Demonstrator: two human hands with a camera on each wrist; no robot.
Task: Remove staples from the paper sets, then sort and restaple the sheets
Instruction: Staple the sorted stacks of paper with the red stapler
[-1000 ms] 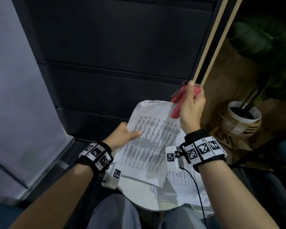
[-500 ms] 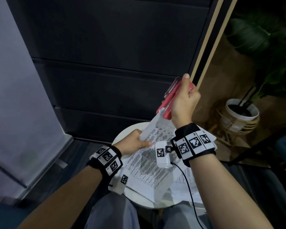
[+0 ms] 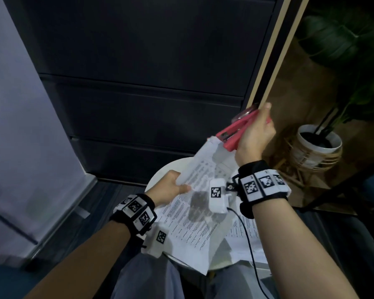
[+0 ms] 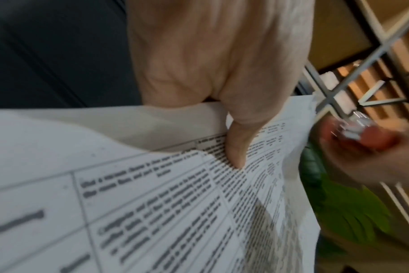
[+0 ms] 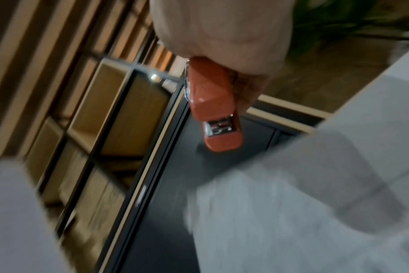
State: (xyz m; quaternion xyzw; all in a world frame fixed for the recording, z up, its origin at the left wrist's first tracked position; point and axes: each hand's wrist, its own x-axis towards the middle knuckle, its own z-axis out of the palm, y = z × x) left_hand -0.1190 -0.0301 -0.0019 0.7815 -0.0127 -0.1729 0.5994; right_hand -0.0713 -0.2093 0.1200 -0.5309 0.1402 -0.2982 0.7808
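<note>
A dark wall of wide panels point(image 3: 151, 61) fills the back of the room. A pale wood strip point(image 3: 274, 50) runs up its right side. To the right stands a green plant point(image 3: 341, 39) in a white pot point(image 3: 317, 145) on the floor. A small round white table point(image 3: 160, 175) sits in front of the person's knees point(image 3: 147, 277).

The person's left hand point(image 3: 168, 188) holds a set of printed sheets point(image 3: 188, 223) up over the table. In the left wrist view the thumb lies flat on top of the print and presses down. The other fingers are tucked under the paper, so the hand pinches the sheets at their left edge. The sheets bend and slant up to the right. Their far top corner reaches the nose of the stapler.

The right hand point(image 3: 255, 134) is curled tight round a red stapler point(image 3: 233, 134). The stapler points down and to the left, with its metal mouth right at the top corner of the sheets. The pictures are too blurry to tell if the corner is inside the mouth. In the right wrist view the red nose and its shiny metal plate stick out below the fist.

More printed pages point(image 3: 244, 234) lie flat on the table under the right arm. Both wrists wear black bands with black and white square marks point(image 3: 261, 184). A thin black wire point(image 3: 246, 238) hangs from the right one.
</note>
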